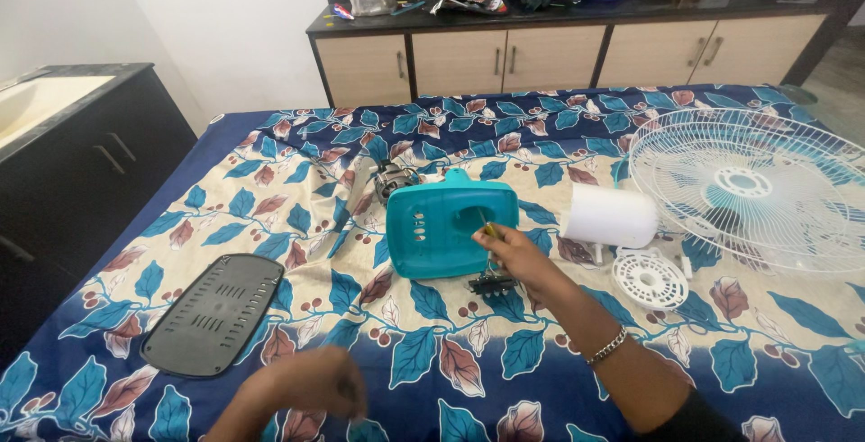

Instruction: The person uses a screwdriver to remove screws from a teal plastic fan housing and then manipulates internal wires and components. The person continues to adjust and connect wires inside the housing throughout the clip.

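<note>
Two hands low over the bed: right hand [518,257] clenched on a small screwdriver [487,225], tip touching the teal fan housing [448,223] just beyond it near mid-bed, left hand [311,383] blurred by the near edge, grip unclear.

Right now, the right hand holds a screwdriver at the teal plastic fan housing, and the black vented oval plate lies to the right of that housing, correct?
Not quite. In the head view the black vented oval plate lies to the left of the teal plastic fan housing, not the right. The right hand does hold a screwdriver at the housing.
</note>
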